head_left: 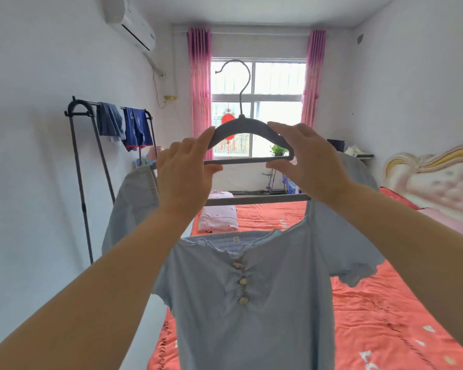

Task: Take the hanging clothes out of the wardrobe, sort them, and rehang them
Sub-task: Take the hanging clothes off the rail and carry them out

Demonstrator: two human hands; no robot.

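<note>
A grey velvet hanger [247,128] is held up in front of the window, hook upward. My left hand [186,174] grips its left end and my right hand [309,161] grips its right end, thumbs under the bottom bar. A pale blue short-sleeved top [247,303] with several small buttons hangs below my hands, draped over a grey rail [257,199]; its sleeves spread out behind both wrists. The hanger is above the top and not inside it.
A black clothes rack [82,166] stands by the left wall with two blue garments [123,124] over its bar. A bed with an orange sheet [372,303], a folded pink quilt [219,217] and a pink headboard [433,182] fills the right side.
</note>
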